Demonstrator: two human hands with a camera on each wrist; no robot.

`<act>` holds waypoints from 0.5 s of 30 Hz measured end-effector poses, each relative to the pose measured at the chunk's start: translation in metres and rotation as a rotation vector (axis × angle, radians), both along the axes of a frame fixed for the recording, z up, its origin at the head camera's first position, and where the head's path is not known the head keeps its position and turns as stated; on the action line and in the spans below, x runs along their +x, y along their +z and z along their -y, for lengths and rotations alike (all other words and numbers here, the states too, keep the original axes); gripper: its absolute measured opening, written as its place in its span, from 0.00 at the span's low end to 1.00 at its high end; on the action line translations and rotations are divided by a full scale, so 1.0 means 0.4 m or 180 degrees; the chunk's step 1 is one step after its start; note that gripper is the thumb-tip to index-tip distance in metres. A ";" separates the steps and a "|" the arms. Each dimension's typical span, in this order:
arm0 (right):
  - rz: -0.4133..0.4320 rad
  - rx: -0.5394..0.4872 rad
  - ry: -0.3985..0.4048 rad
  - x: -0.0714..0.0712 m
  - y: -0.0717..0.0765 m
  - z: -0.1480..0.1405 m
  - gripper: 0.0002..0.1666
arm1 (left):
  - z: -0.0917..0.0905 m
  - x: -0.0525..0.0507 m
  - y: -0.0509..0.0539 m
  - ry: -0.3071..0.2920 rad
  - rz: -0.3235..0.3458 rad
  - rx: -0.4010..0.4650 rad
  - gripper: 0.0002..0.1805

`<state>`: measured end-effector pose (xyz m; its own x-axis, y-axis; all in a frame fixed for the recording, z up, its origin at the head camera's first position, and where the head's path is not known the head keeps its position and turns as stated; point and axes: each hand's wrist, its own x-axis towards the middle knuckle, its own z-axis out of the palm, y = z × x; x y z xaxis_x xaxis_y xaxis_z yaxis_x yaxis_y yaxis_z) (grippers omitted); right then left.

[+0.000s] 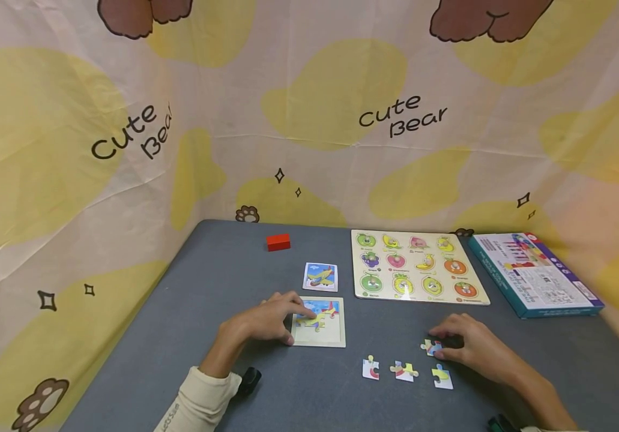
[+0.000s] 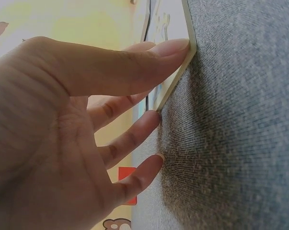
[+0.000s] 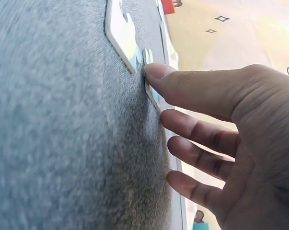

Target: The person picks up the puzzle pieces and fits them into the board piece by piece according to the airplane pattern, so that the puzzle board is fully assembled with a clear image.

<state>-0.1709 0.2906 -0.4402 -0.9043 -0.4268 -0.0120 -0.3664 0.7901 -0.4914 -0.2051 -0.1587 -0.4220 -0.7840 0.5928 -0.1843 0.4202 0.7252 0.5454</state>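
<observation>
Head view: a bear (image 1: 131, 18) is cropped at upper left; at centre, the left hand (image 1: 271, 318) covers part of the puzzle (image 1: 332, 336); at right, fine print on the box (image 1: 537, 277) is unreadable. Right wrist view: the right hand (image 3: 257, 143) partly hides a piece (image 3: 154, 97), left of centre.

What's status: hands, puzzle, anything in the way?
Left hand on part-filled tray. Right hand pinching a piece. Three loose pieces nearby. Nothing visible between pinched piece and tray.

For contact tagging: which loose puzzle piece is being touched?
The piece lying farthest back, touched by the right hand; the other three lie untouched.
</observation>
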 end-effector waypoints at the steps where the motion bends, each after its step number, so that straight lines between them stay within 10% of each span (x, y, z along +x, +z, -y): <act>1: -0.0026 -0.0001 0.0026 0.001 -0.001 -0.004 0.18 | 0.000 0.000 -0.001 -0.0003 -0.0006 -0.0004 0.35; 15: -0.0072 0.0071 0.0033 0.007 -0.009 -0.020 0.12 | 0.001 -0.001 -0.001 0.0002 0.0009 0.0022 0.35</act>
